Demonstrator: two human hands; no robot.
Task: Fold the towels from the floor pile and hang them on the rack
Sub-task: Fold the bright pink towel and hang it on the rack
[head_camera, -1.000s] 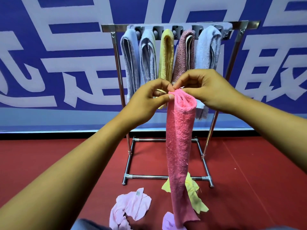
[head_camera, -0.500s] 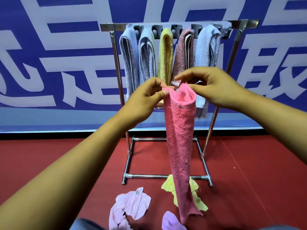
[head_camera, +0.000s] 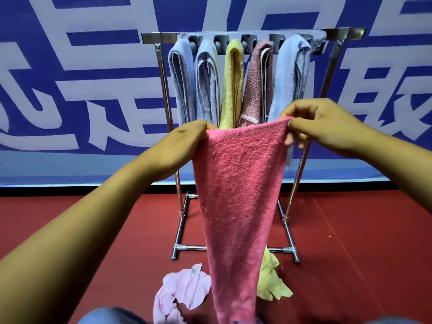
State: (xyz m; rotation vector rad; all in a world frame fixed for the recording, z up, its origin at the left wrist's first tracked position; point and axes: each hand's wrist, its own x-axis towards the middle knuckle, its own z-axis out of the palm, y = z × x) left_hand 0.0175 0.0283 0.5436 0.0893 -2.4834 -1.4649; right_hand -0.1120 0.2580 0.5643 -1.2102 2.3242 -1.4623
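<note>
A pink towel [head_camera: 238, 195] hangs in front of me, its top edge stretched wide and its lower end narrowing toward the floor. My left hand [head_camera: 187, 141] pinches the top left corner. My right hand [head_camera: 327, 125] pinches the top right corner. Behind the towel stands the metal rack [head_camera: 161, 73], with several folded towels hung side by side from its top bar: blue-grey ones [head_camera: 182, 83], a yellow one [head_camera: 232, 83], a maroon one [head_camera: 257, 83] and a light blue one [head_camera: 289, 78]. On the red floor lie a pale pink cloth [head_camera: 180, 293] and a yellow cloth [head_camera: 271, 281].
A blue banner with large white characters [head_camera: 81, 94] covers the wall behind the rack. The rack's base bars [head_camera: 194, 247] rest on the red floor [head_camera: 362, 242]. A grey-blue knee [head_camera: 109, 316] shows at the bottom edge.
My hands have moved apart, spreading the pink towel's top edge from a narrow bunch into a wide stretched edge. The view has come closer to the rack.
</note>
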